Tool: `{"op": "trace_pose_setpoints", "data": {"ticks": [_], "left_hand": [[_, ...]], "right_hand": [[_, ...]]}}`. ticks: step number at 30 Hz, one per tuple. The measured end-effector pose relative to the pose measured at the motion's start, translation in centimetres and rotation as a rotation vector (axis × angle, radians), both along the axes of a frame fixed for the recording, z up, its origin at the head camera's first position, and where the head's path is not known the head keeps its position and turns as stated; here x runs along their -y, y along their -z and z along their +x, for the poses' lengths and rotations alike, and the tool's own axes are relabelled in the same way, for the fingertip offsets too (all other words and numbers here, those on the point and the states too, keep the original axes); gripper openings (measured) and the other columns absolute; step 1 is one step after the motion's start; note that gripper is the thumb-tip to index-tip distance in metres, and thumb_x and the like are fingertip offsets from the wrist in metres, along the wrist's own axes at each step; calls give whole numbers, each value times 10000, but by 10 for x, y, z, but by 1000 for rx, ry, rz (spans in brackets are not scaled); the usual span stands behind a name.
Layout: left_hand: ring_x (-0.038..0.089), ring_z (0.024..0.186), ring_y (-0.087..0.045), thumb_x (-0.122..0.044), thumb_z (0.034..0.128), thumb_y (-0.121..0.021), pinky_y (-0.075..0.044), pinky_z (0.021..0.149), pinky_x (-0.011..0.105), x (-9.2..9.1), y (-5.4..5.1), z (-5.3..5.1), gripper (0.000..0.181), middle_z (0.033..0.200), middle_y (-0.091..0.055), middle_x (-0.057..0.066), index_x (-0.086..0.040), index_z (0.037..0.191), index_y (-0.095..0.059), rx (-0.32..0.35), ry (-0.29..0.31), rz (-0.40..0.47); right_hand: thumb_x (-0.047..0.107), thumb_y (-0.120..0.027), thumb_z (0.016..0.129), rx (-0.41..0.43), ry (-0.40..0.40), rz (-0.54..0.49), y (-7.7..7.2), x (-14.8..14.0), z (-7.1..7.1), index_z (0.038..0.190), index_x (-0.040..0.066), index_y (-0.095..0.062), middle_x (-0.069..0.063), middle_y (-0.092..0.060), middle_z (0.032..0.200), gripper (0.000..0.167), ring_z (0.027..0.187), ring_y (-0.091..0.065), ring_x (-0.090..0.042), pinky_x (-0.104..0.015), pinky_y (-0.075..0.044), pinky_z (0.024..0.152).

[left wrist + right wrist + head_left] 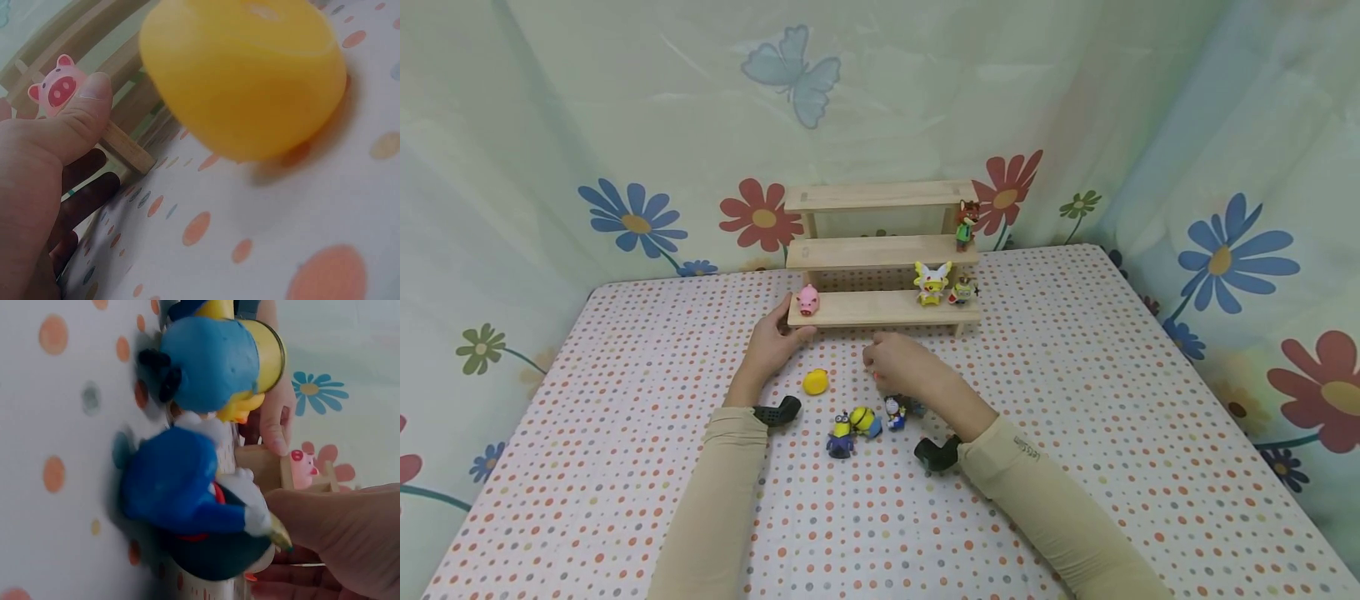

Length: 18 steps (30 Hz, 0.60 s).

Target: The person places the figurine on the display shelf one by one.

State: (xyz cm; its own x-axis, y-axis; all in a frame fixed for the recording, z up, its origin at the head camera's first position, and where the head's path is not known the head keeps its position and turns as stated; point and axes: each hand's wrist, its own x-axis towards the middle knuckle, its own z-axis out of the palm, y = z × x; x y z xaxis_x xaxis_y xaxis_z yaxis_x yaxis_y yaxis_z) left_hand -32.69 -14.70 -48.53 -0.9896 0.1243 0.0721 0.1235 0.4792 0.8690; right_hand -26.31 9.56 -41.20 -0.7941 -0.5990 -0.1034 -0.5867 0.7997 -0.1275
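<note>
My left hand (pixel 772 342) grips the left end of the lowest step of a wooden display shelf (pixel 865 310). In the left wrist view its thumb (pixel 94 103) lies by a pink pig figure (pixel 59 87) on that step. My right hand (pixel 904 364) is bent over the table in front of the shelf, fingers curled around a small toy figure. Only a bit of orange-red shows, so its kind is hidden. Nearer me, beside the right wrist, stands a blue-and-white figure (pixel 895 414). A yellow rubber duck (pixel 816 382) sits close to the left hand.
Two minion figures, one upright (pixel 841 437) and one lying (pixel 865 422), are on the dotted tablecloth (pixel 625 467). A yellow-and-white figure (pixel 932 285) and a crowned minion (pixel 962 292) stand on the lowest step. A fox figure (pixel 965 227) stands on the middle step.
</note>
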Motion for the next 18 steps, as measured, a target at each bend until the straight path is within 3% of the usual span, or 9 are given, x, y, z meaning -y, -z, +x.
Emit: {"op": "trace_pose_setpoints", "data": {"ticks": [3,7,13,18], "left_hand": [[231,1410,-324,-585,792,-660,-313,1145,414,0,-1,1,980,1544,-314,81,-161,1533,-179,1,4,5],[231,1409,-326,-578,794,-662,-315,1144,418,2,-2,3,975,1542,-318,86,-164,1532,-178,-6,3,12],[223,1408,-329,-594,785,-653,-318,1143,405,2,0,1,989,1544,-314,83,-150,1532,-181,-3,6,18],[228,1389,-359,-593,792,-651,-341,1127,415,1,0,-1,981,1529,-344,89,-145,1530,-188,-17,11,4]], "right_hand": [[171,-692,866,55,65,-33,-4,-2,-2,1096,115,-670,-32,-648,1045,238,907,-612,-161,-296,-528,793],[166,-675,887,68,125,-172,-11,-3,-7,1112,104,-660,-34,-671,1030,235,916,-619,-168,-320,-528,790],[153,-680,878,-92,150,-388,-15,-6,-17,1077,87,-685,-49,-687,966,209,844,-633,-156,-276,-543,727],[157,-675,881,-200,145,-456,-18,3,-32,1069,77,-696,-60,-667,983,205,840,-640,-162,-270,-551,715]]}}
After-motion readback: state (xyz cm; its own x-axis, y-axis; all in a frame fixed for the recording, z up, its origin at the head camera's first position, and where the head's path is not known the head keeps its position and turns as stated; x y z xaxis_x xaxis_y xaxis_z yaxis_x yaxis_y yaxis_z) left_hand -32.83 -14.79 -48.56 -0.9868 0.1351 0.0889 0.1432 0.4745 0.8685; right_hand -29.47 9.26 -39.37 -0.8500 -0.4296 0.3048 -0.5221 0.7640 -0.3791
